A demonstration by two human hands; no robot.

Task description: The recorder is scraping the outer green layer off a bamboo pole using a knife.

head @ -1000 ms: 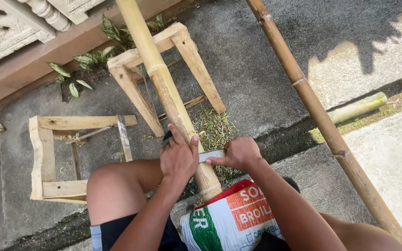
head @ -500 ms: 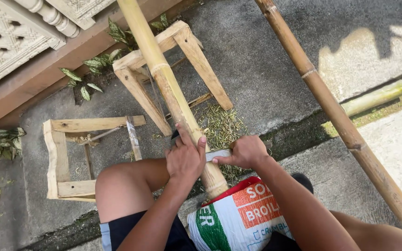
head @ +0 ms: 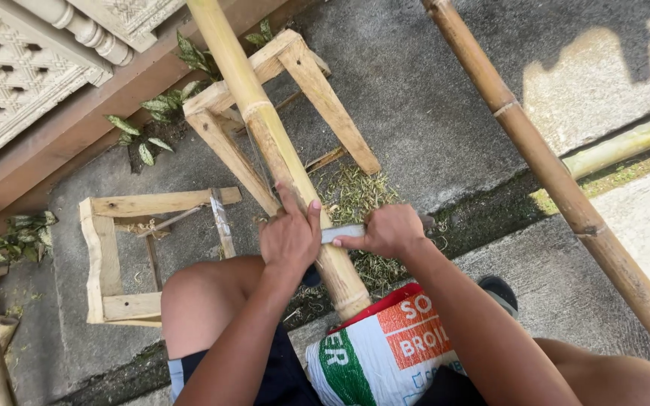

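From my remote seat I look down on a bamboo pole [head: 280,162] whose long axis runs from the top of the view down toward my lap, its upper part resting in the notch of a wooden trestle [head: 295,83] and its thick lower end sitting against a printed white sack [head: 385,353] on my thighs. A metal blade [head: 342,233] lies straight across the pole, at right angles to its length, just above that lower end. My left hand [head: 289,239] sits on the pole, its grip closed over the blade's left end with fingers pointing up the stem; my right hand [head: 390,230] closes around the blade's other end just right of the pole. Green shavings [head: 355,199] lie on the concrete floor [head: 430,113] beneath. A second bamboo pole [head: 558,184] slants past on the right, well apart. An open wooden frame [head: 114,256] lies to the left, with nothing inside that I can see.
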